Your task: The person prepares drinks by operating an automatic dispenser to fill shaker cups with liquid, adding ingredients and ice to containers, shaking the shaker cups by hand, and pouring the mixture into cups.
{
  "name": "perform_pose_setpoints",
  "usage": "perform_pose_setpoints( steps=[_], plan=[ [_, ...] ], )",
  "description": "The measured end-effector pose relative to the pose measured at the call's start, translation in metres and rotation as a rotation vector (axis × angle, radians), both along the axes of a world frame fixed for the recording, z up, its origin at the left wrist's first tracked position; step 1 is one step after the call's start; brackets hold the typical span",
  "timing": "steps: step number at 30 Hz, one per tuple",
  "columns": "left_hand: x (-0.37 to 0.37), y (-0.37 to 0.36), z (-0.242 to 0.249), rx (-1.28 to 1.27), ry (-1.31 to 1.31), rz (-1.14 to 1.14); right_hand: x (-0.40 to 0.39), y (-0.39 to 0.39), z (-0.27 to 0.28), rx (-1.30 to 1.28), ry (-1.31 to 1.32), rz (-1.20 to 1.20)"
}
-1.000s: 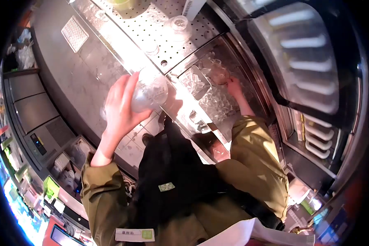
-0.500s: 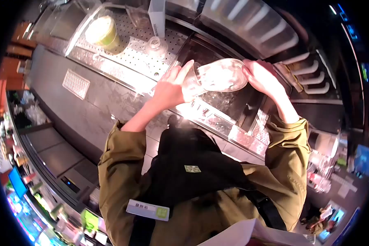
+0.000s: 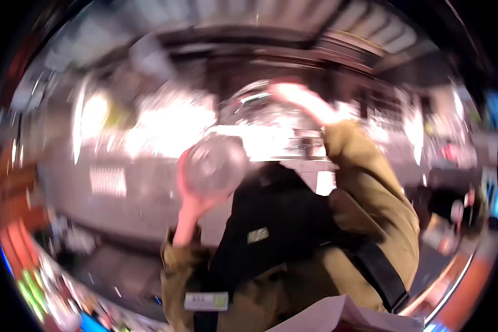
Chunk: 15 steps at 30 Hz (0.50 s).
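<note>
My left hand [image 3: 187, 182] is wrapped around a clear plastic cup [image 3: 216, 165], held in front of the counter near my apron. The cup is seen from above; blur hides what is in it. My right hand [image 3: 293, 95] reaches over a dark recessed bin and is closed on a clear scoop [image 3: 252, 93], whose curved rim shows smeared by motion. Below the scoop, glassy bright pieces that look like ice [image 3: 274, 119] lie in the bin.
A yellow-green container [image 3: 102, 113] stands at the left of the glaring steel counter. A pale grate [image 3: 108, 182] lies lower left. Along the back is a row of pale upright shapes [image 3: 216, 14].
My left hand has brought the cup down towards my body, away from the scoop. My right hand has moved left over the bin with the scoop. The view has turned.
</note>
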State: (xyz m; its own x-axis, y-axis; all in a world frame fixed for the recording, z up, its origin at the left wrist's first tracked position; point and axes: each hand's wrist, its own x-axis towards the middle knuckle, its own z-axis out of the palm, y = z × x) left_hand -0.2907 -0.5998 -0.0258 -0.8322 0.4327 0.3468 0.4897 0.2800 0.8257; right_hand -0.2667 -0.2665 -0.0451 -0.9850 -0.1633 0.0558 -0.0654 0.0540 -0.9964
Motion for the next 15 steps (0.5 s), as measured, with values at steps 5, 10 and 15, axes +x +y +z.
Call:
perform_pose_setpoints(
  steps=[5, 10, 15],
  plan=[
    [0.027, 0.028, -0.018, 0.215, -0.026, -0.231, -0.086, -0.046, -0.073, 1.013, -0.31, 0.142],
    [0.061, 0.102, -0.029, 0.253, -0.186, -0.394, -0.042, 0.007, -0.036, 0.84, -0.223, -0.192],
    [0.136, 0.25, -0.036, 0.204, -0.21, -0.756, 0.202, 0.159, -0.009, 0.313, -0.156, -0.877]
  ],
)
